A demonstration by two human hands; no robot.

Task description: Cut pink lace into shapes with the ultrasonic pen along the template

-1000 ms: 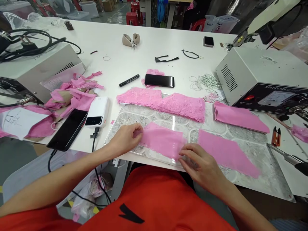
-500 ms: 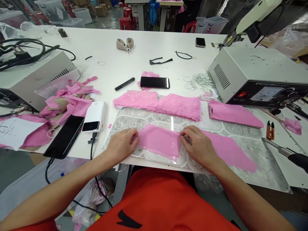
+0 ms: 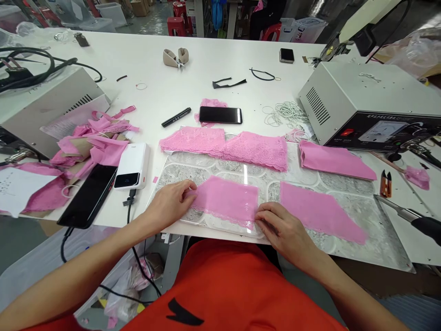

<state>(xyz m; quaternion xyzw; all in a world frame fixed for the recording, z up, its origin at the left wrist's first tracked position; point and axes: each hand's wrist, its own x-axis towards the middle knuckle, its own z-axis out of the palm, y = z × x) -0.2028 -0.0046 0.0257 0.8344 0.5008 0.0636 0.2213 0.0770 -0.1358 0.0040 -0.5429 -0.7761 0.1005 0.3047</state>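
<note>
A pink fabric piece (image 3: 229,197) with a lacy lower edge lies flat on the marbled, clear-topped mat (image 3: 206,161). My left hand (image 3: 174,202) pinches its left end between thumb and fingers. At its lower right corner, the fingers of my right hand (image 3: 284,230) are closed together on the edge. A second pink piece (image 3: 324,211) lies to the right of my right hand, apart from it. Beyond both hands, two pink lace pieces (image 3: 223,145) rest side by side, overlapping slightly. Further right is a folded stack of pink fabric (image 3: 334,161).
Grey machine boxes stand left (image 3: 44,105) and right (image 3: 372,92). A soldering-type tool (image 3: 413,218) and orange snips (image 3: 386,184) lie at right. On the left are a white power bank (image 3: 132,165), a black phone (image 3: 87,197) and heaped pink fabric (image 3: 93,142). Another phone (image 3: 220,115) lies behind the lace.
My right hand has moved down the fabric's right edge, from the upper right corner to the lower one. My left hand has stayed at the left end. The view has shifted slightly.
</note>
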